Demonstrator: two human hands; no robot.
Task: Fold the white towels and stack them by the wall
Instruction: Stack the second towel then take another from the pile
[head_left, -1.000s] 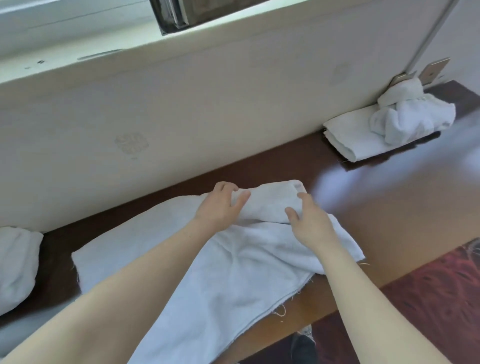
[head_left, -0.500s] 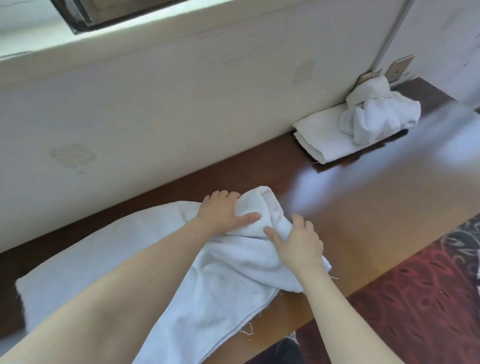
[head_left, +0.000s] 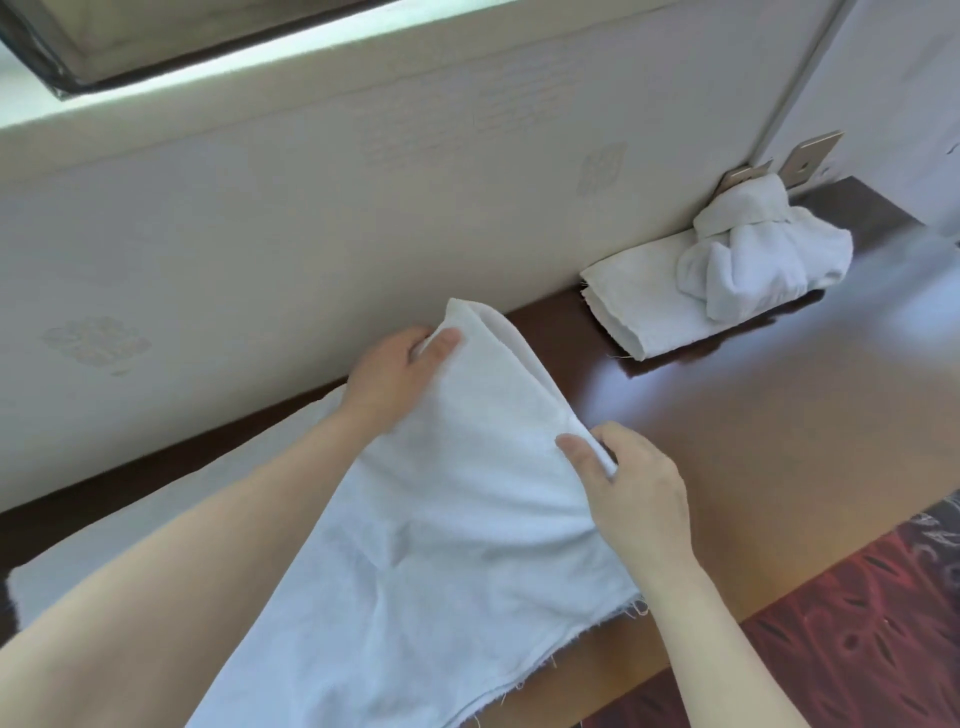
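Observation:
A large white towel (head_left: 441, 561) lies spread over the dark wooden tabletop (head_left: 753, 441), its right end lifted off the surface. My left hand (head_left: 395, 379) pinches the raised far corner near the wall. My right hand (head_left: 634, 493) grips the near corner of the same end, thumb on top. A folded white towel (head_left: 634, 296) lies against the cream wall (head_left: 311, 218) at the far right, with a crumpled white towel (head_left: 763, 260) heaped on its right part.
Two metal wall plates (head_left: 805, 161) sit behind the crumpled towel, beside a vertical strip. A red patterned carpet (head_left: 831, 649) lies below the table's near edge. A dark-framed window ledge (head_left: 156, 57) runs along the top left.
Both hands gathered the towel's right end and lifted it off the table, spreading apart so the edge stretches between them. The view shifted right, so the white bundle at far left left the frame.

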